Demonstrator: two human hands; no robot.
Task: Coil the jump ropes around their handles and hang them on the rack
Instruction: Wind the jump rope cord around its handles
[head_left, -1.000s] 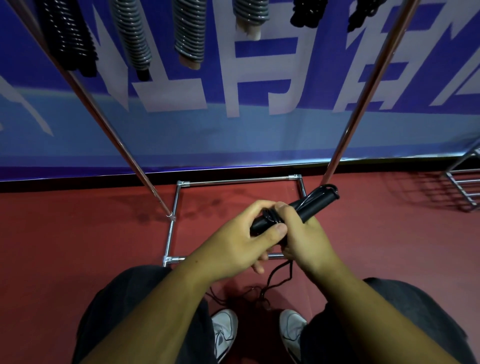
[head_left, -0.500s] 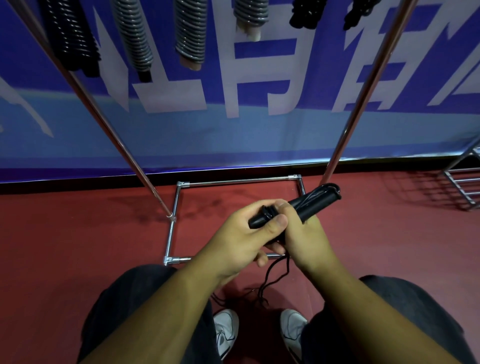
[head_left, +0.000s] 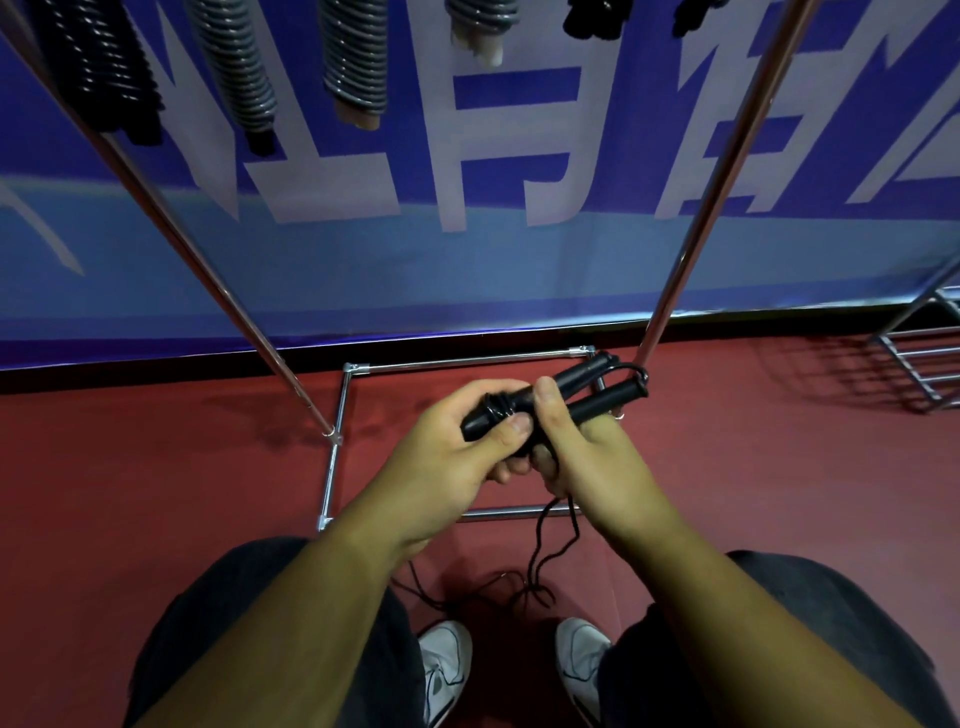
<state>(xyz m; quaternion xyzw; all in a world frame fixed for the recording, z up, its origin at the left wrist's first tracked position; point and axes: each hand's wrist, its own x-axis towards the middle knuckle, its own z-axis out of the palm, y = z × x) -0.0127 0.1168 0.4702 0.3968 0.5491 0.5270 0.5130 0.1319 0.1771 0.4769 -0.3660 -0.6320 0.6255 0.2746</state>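
Observation:
Both hands hold a pair of black jump rope handles (head_left: 582, 387) over the red floor. My left hand (head_left: 457, 452) grips their near end, thumb pressed by a few turns of black cord (head_left: 496, 408). My right hand (head_left: 582, 452) clasps the middle, thumb on top. The far ends have spread apart, joined by a cord loop. Loose cord (head_left: 540, 566) hangs down to the floor between my shoes. Coiled ropes (head_left: 353, 57) hang from the top of the metal rack (head_left: 691, 249).
The rack's chrome base frame (head_left: 337, 447) lies on the floor just ahead of my hands, its two slanted poles rising left and right. A blue banner (head_left: 467, 260) covers the wall behind. Another metal rack (head_left: 914, 358) stands at the right edge.
The two handles, held tight together before, have splayed apart at their far ends. Both hands shifted slightly up and away from me; the loose cord still trails below.

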